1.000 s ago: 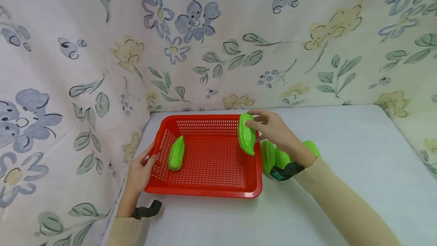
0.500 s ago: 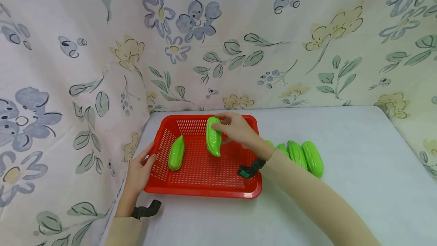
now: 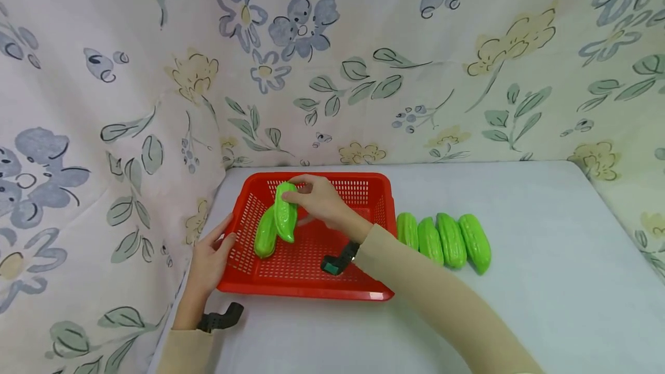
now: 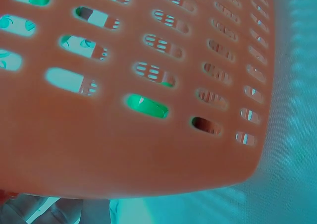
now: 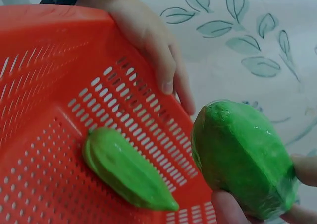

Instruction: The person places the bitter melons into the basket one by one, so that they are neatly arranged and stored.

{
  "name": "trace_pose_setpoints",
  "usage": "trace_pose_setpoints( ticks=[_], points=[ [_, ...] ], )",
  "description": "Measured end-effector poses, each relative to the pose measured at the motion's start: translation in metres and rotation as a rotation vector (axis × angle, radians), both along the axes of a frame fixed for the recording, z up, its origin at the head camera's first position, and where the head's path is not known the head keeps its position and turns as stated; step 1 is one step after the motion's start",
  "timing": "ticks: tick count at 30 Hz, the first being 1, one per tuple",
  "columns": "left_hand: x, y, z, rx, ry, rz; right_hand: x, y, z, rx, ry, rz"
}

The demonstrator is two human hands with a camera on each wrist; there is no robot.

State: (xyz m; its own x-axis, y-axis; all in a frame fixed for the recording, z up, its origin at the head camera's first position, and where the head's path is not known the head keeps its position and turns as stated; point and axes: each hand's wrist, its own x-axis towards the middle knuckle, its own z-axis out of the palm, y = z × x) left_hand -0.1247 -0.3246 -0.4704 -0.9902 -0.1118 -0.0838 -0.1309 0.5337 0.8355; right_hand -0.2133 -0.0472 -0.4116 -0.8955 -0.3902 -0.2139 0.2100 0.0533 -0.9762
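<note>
In the head view, a red perforated plastic basket [image 3: 306, 292] sits on the white table. My left hand [image 3: 208, 258] grips its left rim, thumb on the rim and fingers outside. My right hand [image 3: 328, 204] pinches a glossy green ridged gourd [image 3: 286, 218] near its upper end, above the basket's left part. Another green gourd [image 3: 265, 238] lies inside by the left wall, partly overlapped by the held one. In the right wrist view, thumb and fingers press the held gourd [image 5: 242, 159] from both sides. The left wrist view mostly shows the basket's outer wall [image 4: 124, 154].
Several more green gourds [image 3: 451, 241] lie side by side on the table [image 3: 540, 281], right of the basket. Flower-patterned cloth [image 3: 363, 103] hangs behind and along the left side. My right forearm [image 3: 415, 273] crosses over the basket's right front.
My right hand has carried the held gourd leftward from the basket's right edge to beside the gourd inside. The row at right is now uncovered. My left hand stays on the rim.
</note>
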Motion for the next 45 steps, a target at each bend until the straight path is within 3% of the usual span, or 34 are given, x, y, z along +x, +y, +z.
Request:
trace_pose_setpoints(
  ticks=[7, 12, 26, 35, 45],
  points=[
    [0.001, 0.0, 0.001, -0.004, -0.002, 0.0, 0.003, -0.017, 0.0, 0.007, -0.022, -0.011],
    [0.002, 0.0, 0.001, -0.009, -0.009, 0.003, 0.0, -0.022, -0.012, 0.058, -0.014, -0.027],
    [0.0, 0.003, 0.002, -0.027, 0.027, 0.006, -0.004, -0.033, -0.046, 0.328, -0.006, -0.082],
    [-0.002, 0.005, 0.004, -0.016, 0.02, -0.003, -0.009, -0.039, -0.06, 0.408, -0.012, -0.021],
    [-0.002, 0.002, 0.001, -0.024, 0.025, 0.005, -0.01, -0.039, -0.064, 0.409, 0.019, -0.01]
  ],
)
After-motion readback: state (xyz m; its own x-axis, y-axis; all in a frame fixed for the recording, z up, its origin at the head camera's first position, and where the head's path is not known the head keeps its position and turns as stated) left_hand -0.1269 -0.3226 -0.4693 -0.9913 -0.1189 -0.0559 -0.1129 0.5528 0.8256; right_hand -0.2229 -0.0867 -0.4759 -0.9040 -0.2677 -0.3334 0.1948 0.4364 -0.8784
